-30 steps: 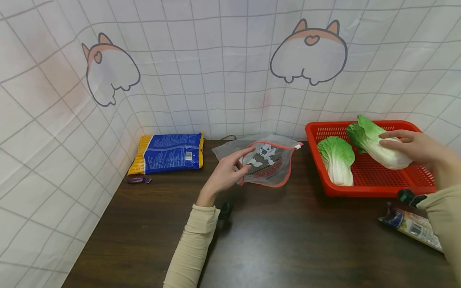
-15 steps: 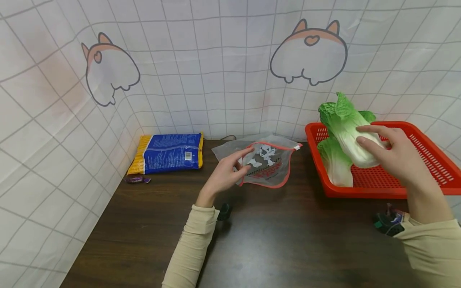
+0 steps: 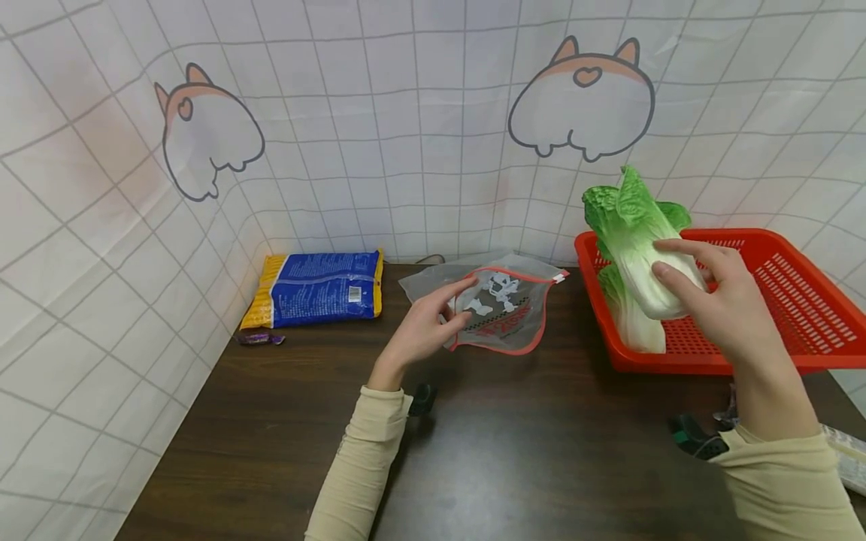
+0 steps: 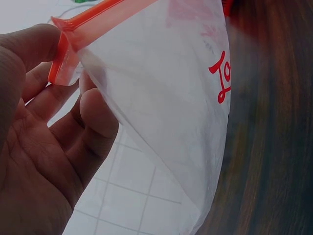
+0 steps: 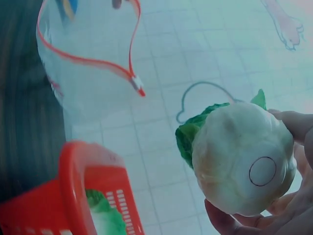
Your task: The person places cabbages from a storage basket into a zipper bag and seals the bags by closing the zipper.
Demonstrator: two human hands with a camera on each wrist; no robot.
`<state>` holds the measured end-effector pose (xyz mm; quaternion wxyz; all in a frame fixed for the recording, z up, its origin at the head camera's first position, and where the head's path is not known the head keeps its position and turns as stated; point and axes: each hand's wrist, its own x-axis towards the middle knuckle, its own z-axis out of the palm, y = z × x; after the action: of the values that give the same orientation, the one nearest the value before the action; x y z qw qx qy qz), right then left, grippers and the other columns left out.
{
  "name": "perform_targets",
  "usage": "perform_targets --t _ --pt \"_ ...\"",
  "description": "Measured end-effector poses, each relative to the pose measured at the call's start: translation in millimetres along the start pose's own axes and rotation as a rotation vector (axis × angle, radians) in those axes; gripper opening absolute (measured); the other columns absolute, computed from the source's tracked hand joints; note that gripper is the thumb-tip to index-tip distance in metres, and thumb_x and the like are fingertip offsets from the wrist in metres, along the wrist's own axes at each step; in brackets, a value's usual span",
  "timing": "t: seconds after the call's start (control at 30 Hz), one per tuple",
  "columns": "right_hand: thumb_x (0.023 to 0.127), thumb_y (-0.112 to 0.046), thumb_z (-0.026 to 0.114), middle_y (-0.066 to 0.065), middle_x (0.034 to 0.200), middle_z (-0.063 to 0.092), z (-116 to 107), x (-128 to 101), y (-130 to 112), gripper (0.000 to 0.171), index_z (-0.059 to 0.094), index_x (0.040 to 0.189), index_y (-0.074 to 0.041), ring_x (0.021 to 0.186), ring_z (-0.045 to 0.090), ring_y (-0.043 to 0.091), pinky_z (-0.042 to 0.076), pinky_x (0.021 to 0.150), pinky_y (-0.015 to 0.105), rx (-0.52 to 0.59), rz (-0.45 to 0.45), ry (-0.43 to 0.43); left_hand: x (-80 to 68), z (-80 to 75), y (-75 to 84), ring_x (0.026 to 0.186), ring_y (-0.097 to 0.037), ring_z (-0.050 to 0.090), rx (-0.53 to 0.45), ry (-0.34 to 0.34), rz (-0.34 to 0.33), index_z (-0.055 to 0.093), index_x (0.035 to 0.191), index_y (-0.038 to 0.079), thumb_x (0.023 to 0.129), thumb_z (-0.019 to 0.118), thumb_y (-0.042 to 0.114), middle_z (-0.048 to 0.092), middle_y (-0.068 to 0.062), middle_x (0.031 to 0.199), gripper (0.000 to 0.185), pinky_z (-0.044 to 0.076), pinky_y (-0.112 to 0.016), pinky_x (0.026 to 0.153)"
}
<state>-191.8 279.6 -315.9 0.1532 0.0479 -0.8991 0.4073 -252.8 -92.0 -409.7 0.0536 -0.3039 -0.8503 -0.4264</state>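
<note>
One red basket holds a cabbage at its left end. Left of the basket, the left hand pinches a translucent zip bag by its rim. Over the basket's left end, the right hand grips a second cabbage; only the right wrist view shows its circle-marked base.

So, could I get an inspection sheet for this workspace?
Surface: dark brown wood-grain table.
Job's things: translucent red-edged plastic bag, mouth open; green-and-white leafy cabbage, raised above the red perforated plastic basket; second cabbage inside.
Clutter: blue-and-yellow plastic packet; small purple wrapper; pale packet, partly hidden.
Hands: left hand holds the bag's edge; right hand grips the raised cabbage.
Cables: thin dark loop, possibly cord.
Surroundings: white grid-patterned backdrop.
</note>
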Motion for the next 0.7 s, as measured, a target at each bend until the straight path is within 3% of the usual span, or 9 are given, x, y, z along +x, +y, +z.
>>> perform_targets --t 0.1,0.2,0.3,0.43,0.53,0.7 --pt "0.098 -0.032 0.057 0.01 0.134 0.038 6 -3 -2 0.043 0.056 0.138 -0.015 0.095 0.042 0.018 0.045 0.06 0.018 0.063 0.015 -0.004 0.0 -1.0 -1.0 0.058 -0.01 0.051 -0.007 -0.004 0.011 0.047 0.147 0.02 0.096 0.062 0.014 0.062 0.002 0.107 0.054 0.045 -0.028 0.051" --pt "0.099 -0.029 0.056 0.004 0.124 0.046 14 -7 -5 0.041 0.055 0.139 -0.019 0.083 0.053 0.012 0.049 0.06 0.018 0.159 0.017 -0.002 -0.3 -1.1 -1.4 0.058 -0.01 0.051 -0.012 -0.011 0.017 0.046 0.148 0.02 0.097 0.062 0.016 0.061 0.001 0.102 0.054 0.044 -0.028 0.051" --pt "0.1 -0.025 0.054 -0.001 0.11 0.051 23 -14 -7 0.04 0.053 0.14 -0.02 0.074 0.061 0.008 0.05 0.062 0.019 0.281 0.006 -0.011 -1.3 0.0 -0.7 0.059 -0.01 0.051 -0.017 -0.012 0.014 0.046 0.148 0.018 0.097 0.062 0.015 0.062 0.002 0.114 0.054 0.044 -0.028 0.052" --pt "0.101 -0.017 0.052 0.006 0.114 0.049 32 -23 -8 0.042 0.049 0.143 -0.019 0.079 0.063 0.011 0.053 0.063 0.021 0.538 -0.016 -0.089 -1.4 1.3 0.0 0.06 -0.01 0.051 -0.018 -0.003 0.009 0.047 0.147 0.017 0.095 0.063 0.012 0.059 0.004 0.13 0.054 0.044 -0.028 0.051" --pt "0.101 -0.011 0.05 0.007 0.125 0.04 36 -29 -8 0.047 0.043 0.147 -0.019 0.086 0.061 0.013 0.055 0.065 0.023 0.678 -0.027 -0.185 -1.0 1.5 -0.3 0.06 -0.01 0.051 -0.018 -0.002 0.005 0.047 0.147 0.018 0.095 0.062 0.011 0.059 0.004 0.13 0.054 0.044 -0.028 0.051" --pt "0.101 -0.002 0.045 0.007 0.137 0.028 41 -34 -10 0.055 0.032 0.152 -0.019 0.103 0.053 0.017 0.054 0.078 0.022 0.773 -0.06 -0.294 -0.3 0.1 -0.9 0.061 -0.01 0.051 -0.02 0.007 0.011 0.047 0.147 0.018 0.095 0.062 0.011 0.059 -0.002 0.133 0.054 0.044 -0.028 0.05"
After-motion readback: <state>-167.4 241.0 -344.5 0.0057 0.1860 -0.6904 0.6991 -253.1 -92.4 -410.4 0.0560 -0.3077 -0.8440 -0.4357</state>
